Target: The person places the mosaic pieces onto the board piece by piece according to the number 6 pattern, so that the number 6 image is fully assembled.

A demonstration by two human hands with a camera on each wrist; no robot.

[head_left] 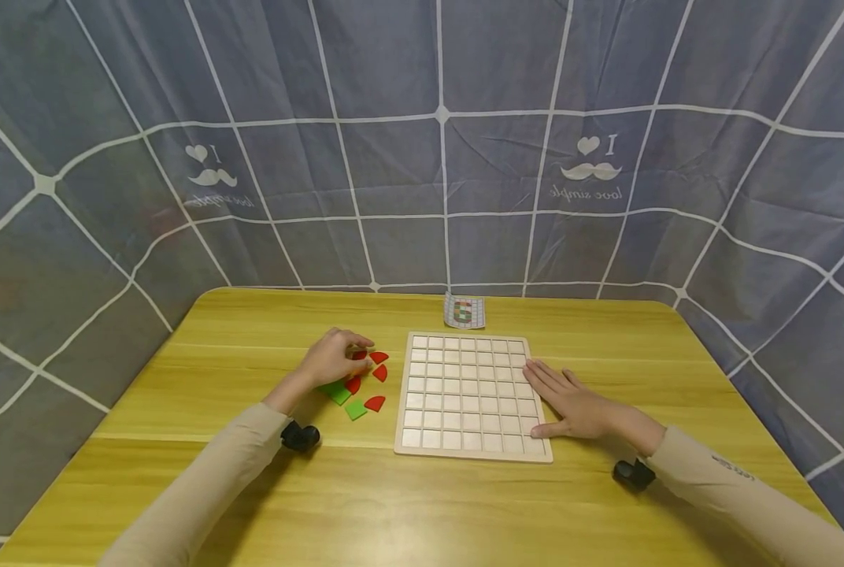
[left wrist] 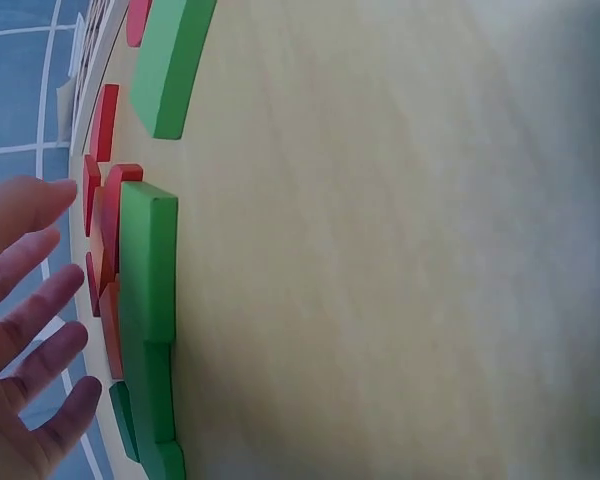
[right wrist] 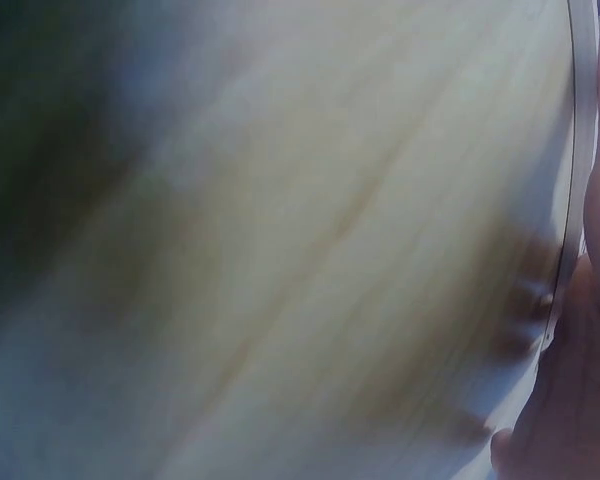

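My left hand (head_left: pixel 333 358) hovers over a small group of flat pieces left of the board, its fingers spread and loosely bent around nothing. Red quarter-circle pieces (head_left: pixel 375 404) and a green square (head_left: pixel 356 409) lie in that group. In the left wrist view, orange pieces (left wrist: pixel 111 330) show beside a row of green blocks (left wrist: pixel 148 265), just past the fingertips. A pale wooden board (head_left: pixel 453 398) with a grid of square cells lies in the middle of the table. Flat along the board's right edge rests my right hand (head_left: pixel 579 409), fingers straight and thumb toward the near corner.
Behind the board stands a small card (head_left: pixel 464 312) with a coloured pattern on a grid. The yellow wooden table (head_left: pixel 464 512) reaches to a grey-blue curtain (head_left: pixel 493 165) with white lines at the back and sides. Each wrist wears a black camera (head_left: pixel 300 435).
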